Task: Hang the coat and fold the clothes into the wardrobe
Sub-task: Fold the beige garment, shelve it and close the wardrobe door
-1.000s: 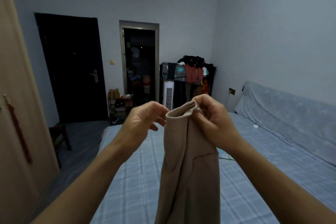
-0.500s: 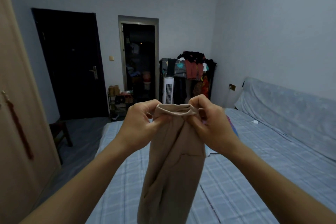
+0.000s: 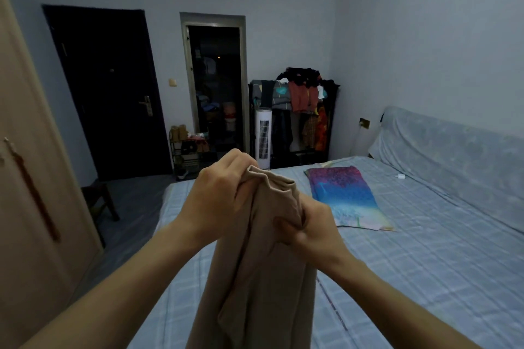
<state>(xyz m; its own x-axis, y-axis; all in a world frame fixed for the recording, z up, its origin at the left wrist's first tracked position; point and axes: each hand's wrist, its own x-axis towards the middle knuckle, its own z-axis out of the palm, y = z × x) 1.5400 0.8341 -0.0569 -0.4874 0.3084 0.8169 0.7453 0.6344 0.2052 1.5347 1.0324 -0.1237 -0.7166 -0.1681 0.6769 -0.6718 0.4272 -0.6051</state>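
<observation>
A beige garment (image 3: 263,272) hangs in front of me over the bed, its lower part running out of the bottom of the view. My left hand (image 3: 221,195) grips its top edge. My right hand (image 3: 309,229) pinches the cloth a little lower on the right side. A folded multicoloured cloth (image 3: 343,195), purple to blue, lies flat on the bed beyond my hands. The beige wardrobe door (image 3: 31,178) with a long dark handle stands at the far left.
The bed (image 3: 425,263) with a blue checked sheet fills the right and lower view. A dark stool (image 3: 99,201) stands on the floor by the wardrobe. At the far wall are a white tower fan (image 3: 263,136), a loaded clothes rack (image 3: 306,110), a shoe shelf (image 3: 190,150) and two doors.
My right hand has slid down from the garment's top edge to a lower grip. The left hand stays at the top. The view has dropped, showing the multicoloured cloth on the bed.
</observation>
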